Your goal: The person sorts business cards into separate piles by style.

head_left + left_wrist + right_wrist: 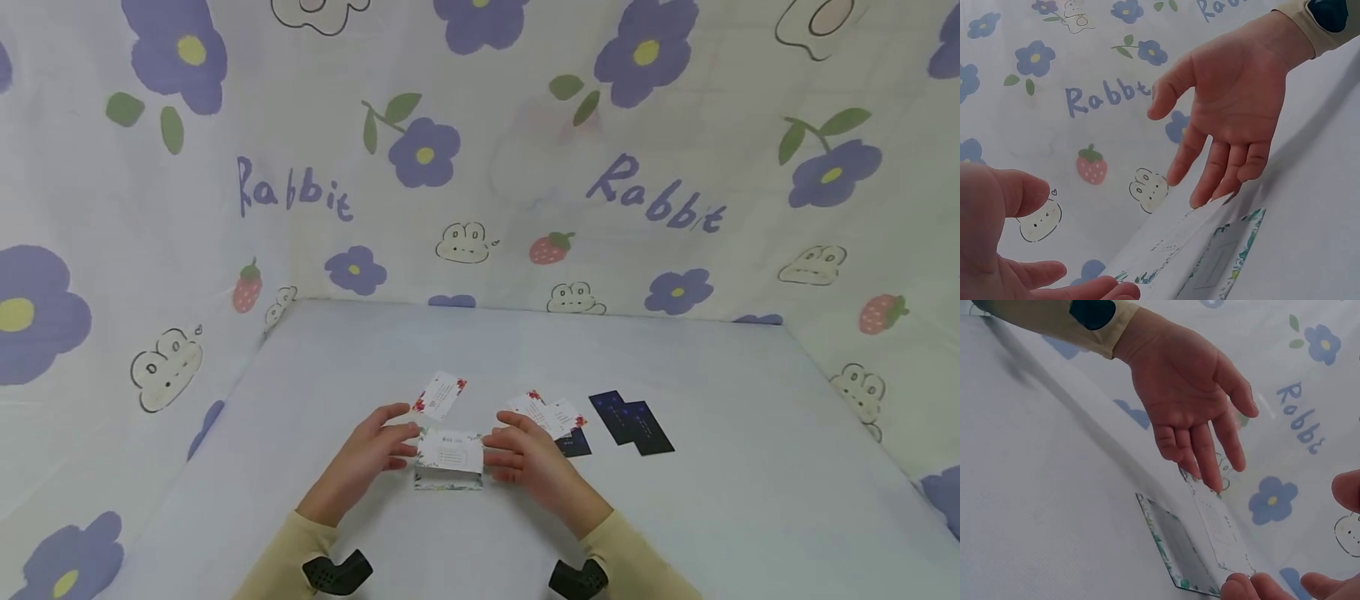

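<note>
A white card with green leaf edging sits between the two hands, tilted above a second leaf-edged card on the table. My left hand is at its left end, and its fingertips touch or nearly touch the edge. At the opposite end, my right hand has its fingers extended, fingertips against the card's edge. Both thumbs stand away from the card. The left wrist view shows the upper card slanting over the lower one. Whether the two cards are joined I cannot tell.
Behind the left hand lies a white card with red flowers. Beyond the right hand, white red-flowered cards overlap a dark card. Further right, two dark blue cards overlap. A patterned cloth surrounds the white table.
</note>
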Action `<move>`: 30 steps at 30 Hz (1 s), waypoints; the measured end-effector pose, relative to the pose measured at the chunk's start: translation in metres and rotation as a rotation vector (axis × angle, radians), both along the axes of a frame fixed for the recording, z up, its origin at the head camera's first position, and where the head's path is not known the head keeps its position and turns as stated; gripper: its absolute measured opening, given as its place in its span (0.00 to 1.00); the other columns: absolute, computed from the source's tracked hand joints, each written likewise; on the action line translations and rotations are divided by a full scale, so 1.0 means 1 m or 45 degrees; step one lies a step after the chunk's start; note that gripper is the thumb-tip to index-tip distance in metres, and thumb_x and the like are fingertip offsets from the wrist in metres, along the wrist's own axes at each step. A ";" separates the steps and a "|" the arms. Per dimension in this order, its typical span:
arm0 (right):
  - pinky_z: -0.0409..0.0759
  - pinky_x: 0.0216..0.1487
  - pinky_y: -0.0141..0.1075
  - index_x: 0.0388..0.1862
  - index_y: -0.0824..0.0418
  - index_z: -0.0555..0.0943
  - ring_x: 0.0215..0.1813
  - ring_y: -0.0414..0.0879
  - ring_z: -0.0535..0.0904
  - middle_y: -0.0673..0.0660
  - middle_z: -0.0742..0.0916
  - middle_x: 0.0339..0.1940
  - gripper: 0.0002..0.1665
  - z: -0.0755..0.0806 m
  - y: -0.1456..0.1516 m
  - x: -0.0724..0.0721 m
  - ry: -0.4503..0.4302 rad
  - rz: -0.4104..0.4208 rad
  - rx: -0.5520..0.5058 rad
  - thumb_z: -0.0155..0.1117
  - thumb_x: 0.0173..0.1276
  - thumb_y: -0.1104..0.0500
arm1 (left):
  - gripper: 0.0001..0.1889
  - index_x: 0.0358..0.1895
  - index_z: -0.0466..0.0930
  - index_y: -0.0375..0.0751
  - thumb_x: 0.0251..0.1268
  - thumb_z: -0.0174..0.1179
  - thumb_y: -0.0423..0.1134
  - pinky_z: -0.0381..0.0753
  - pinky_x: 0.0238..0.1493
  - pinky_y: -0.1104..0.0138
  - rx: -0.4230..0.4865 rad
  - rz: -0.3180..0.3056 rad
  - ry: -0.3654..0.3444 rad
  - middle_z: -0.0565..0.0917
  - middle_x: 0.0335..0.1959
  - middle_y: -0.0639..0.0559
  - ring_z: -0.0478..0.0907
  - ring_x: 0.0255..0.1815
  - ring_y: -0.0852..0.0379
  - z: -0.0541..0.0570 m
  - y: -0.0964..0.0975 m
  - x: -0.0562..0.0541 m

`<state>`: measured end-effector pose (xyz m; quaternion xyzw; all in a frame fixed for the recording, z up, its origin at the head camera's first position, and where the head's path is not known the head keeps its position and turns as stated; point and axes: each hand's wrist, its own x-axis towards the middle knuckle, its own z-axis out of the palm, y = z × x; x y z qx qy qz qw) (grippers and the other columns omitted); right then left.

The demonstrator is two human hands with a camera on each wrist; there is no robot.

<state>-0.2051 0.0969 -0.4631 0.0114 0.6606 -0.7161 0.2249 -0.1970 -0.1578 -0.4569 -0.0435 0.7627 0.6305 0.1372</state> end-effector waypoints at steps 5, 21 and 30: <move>0.80 0.47 0.32 0.80 0.65 0.56 0.49 0.44 0.84 0.65 0.81 0.63 0.39 0.001 -0.001 0.001 -0.005 -0.016 0.011 0.53 0.76 0.54 | 0.30 0.76 0.61 0.38 0.77 0.54 0.45 0.83 0.52 0.60 0.007 0.006 -0.001 0.81 0.59 0.36 0.83 0.49 0.51 -0.006 0.001 0.003; 0.81 0.40 0.34 0.77 0.66 0.59 0.41 0.42 0.85 0.63 0.85 0.57 0.37 -0.003 -0.004 0.003 -0.077 -0.003 0.059 0.55 0.75 0.55 | 0.28 0.74 0.65 0.36 0.76 0.55 0.44 0.83 0.47 0.62 -0.028 0.052 -0.019 0.84 0.56 0.37 0.83 0.42 0.54 -0.022 0.000 0.005; 0.81 0.39 0.36 0.78 0.64 0.60 0.44 0.44 0.85 0.67 0.82 0.63 0.39 -0.001 -0.003 0.004 -0.068 0.059 0.149 0.57 0.75 0.50 | 0.28 0.74 0.65 0.38 0.76 0.55 0.46 0.79 0.40 0.65 -0.120 0.016 -0.020 0.85 0.57 0.39 0.83 0.41 0.55 -0.027 0.000 0.005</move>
